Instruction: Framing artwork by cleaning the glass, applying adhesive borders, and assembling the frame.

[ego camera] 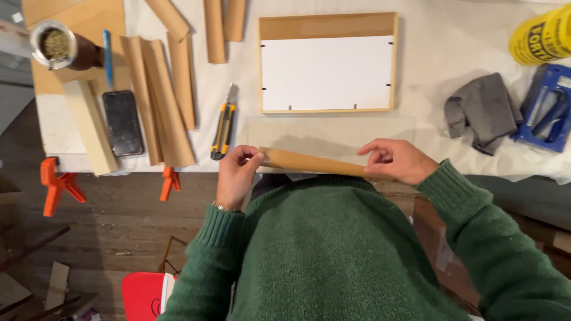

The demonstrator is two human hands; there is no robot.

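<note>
One brown paper roll [312, 162] held at both ends, left hand [235, 177] fingers pinching left end, right hand [397, 160] fingers closed on right end, one wooden frame [327, 27] and one yellow knife [223, 128] on surface [434, 53].

Single head cam, looks steeply down, close over table edge [148, 167]

Both hands, the left hand [236, 174] and right hand [397, 160], pinch the ends of a rolled brown paper strip [313, 163] beside a yellow-and-black utility knife [223, 126] and a wooden picture frame [328, 63].

Probably workshop: clamps [58, 184], utility knife [223, 129]
</note>
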